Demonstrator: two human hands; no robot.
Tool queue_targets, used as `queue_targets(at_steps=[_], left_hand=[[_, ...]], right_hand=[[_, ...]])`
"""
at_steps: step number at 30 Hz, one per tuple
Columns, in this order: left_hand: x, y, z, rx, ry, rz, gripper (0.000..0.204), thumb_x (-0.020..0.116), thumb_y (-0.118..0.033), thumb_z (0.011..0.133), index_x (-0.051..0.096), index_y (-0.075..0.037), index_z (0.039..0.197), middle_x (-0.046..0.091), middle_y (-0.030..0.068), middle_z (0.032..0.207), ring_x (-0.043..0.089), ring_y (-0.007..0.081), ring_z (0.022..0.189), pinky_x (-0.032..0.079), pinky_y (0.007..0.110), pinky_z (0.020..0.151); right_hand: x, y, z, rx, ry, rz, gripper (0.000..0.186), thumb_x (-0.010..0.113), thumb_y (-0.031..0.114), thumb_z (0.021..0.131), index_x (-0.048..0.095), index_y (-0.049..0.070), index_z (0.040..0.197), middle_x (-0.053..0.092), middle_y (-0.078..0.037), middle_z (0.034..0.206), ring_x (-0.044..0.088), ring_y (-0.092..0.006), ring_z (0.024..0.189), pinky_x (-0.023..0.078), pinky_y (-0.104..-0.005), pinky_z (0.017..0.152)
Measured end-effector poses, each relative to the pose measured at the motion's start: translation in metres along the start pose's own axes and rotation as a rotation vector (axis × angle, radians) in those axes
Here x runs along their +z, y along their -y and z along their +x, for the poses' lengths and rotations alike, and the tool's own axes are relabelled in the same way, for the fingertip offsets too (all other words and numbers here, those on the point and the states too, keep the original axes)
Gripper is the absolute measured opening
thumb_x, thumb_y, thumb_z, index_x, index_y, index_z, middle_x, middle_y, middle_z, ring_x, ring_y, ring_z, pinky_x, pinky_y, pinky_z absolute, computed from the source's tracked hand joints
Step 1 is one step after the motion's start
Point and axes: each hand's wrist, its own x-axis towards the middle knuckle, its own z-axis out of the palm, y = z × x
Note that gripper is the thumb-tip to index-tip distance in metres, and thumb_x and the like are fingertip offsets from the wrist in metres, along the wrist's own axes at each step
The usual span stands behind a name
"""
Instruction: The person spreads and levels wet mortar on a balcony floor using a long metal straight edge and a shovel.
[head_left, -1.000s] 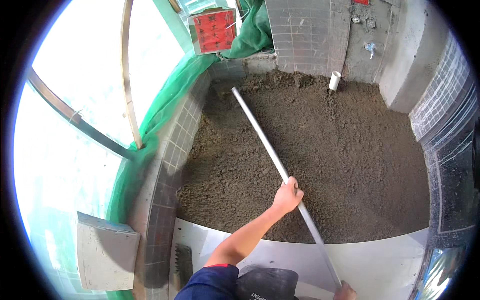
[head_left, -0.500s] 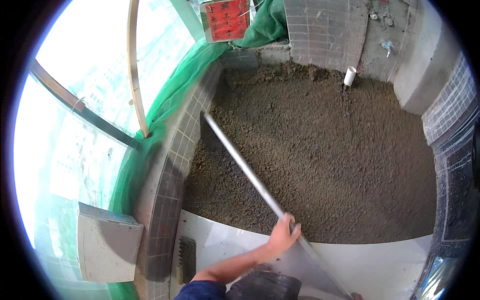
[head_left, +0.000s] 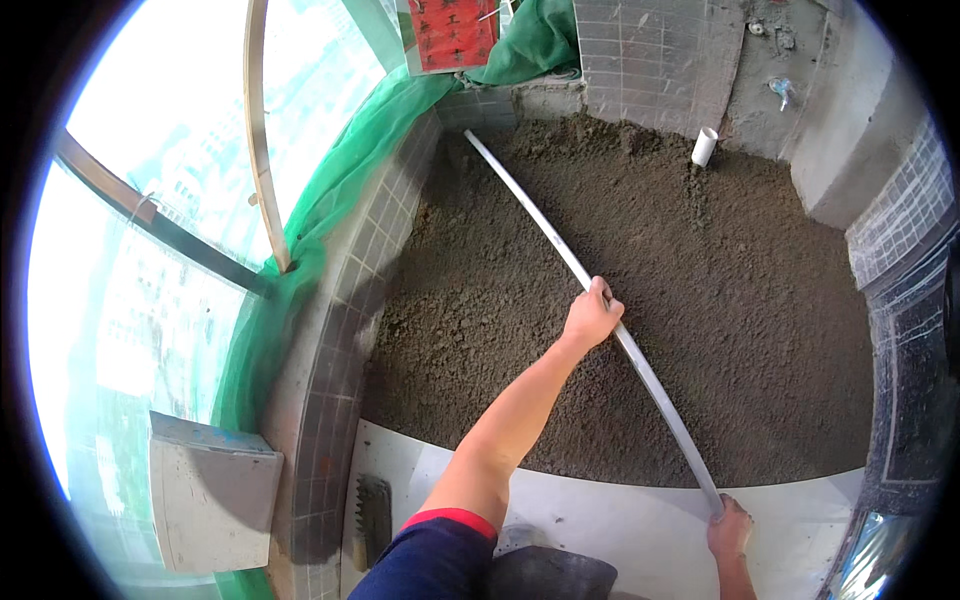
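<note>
A long metal straightedge bar [head_left: 545,227] lies slantwise over a bed of damp grey-brown mortar [head_left: 760,330]. Its far end reaches the tiled wall at the back left. Stretched out over the mortar, my left hand [head_left: 594,314] is wrapped round the bar near its middle. At the bar's near end, by the edge of a white floor tile [head_left: 640,510], my right hand [head_left: 731,526] is closed on it. The mortar looks fairly even on the right and more crumbly on the left and along the back edge.
A notched trowel [head_left: 374,520] rests on the white tile at the left. A white pipe [head_left: 704,147] stands up from the mortar near the back wall, below a tap [head_left: 780,90]. Green netting [head_left: 345,190] and a beige box [head_left: 213,495] line the left side.
The bar has moved forward, away from me, and lies farther over the mortar. My left arm has stretched out with it, and my right hand has come fully into view.
</note>
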Motion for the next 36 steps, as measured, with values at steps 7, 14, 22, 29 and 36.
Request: queue_targets(at_steps=[7,14,22,29,36], left_hand=[[0.011,-0.003,-0.106,-0.054,-0.034,-0.1,0.023,0.06,-0.018,0.088,0.043,-0.006,0.1,0.061,0.0197,0.07,0.064,0.0396,0.066,0.049,0.047,0.06],[0.027,-0.019,-0.167,-0.069,0.057,-0.107,0.026,0.067,-0.02,0.088,0.046,-0.006,0.095,0.06,0.013,0.068,0.064,0.0312,0.063,0.051,0.042,0.06],[-0.031,0.004,-0.002,-0.074,-0.021,0.129,0.022,0.062,-0.023,0.083,0.053,-0.006,0.092,0.068,0.0172,0.074,0.069,0.0351,0.075,0.054,0.044,0.073],[-0.046,0.017,-0.036,-0.158,0.006,0.116,0.025,0.062,-0.025,0.084,0.051,-0.006,0.095,0.068,0.0195,0.075,0.068,0.0397,0.077,0.054,0.045,0.074],[-0.022,0.017,-0.116,-0.067,0.001,0.004,0.026,0.063,-0.025,0.091,0.048,-0.005,0.098,0.06,0.0182,0.064,0.065,0.0375,0.063,0.049,0.045,0.058]], right_hand=[[0.008,-0.063,-0.04,-0.037,0.014,-0.078,0.029,0.062,0.007,0.079,0.066,0.007,0.108,0.069,-0.016,0.099,0.066,-0.0386,0.09,0.051,-0.0491,0.081],[0.011,-0.104,-0.101,0.046,0.084,0.015,0.03,0.056,0.022,0.097,0.064,0.012,0.124,0.067,-0.016,0.119,0.063,-0.0354,0.109,0.051,-0.0433,0.094],[0.021,0.019,-0.007,-0.06,-0.012,0.035,0.035,0.067,0.014,0.077,0.064,0.011,0.111,0.07,-0.013,0.096,0.067,-0.0368,0.09,0.051,-0.0488,0.081],[0.004,0.017,-0.008,-0.067,0.18,-0.019,0.034,0.069,0.02,0.08,0.065,0.011,0.112,0.07,-0.013,0.099,0.067,-0.0367,0.09,0.051,-0.048,0.082],[0.005,-0.061,-0.033,-0.136,0.179,-0.041,0.035,0.072,0.017,0.077,0.067,0.007,0.11,0.071,-0.016,0.093,0.067,-0.0385,0.088,0.052,-0.0469,0.082]])
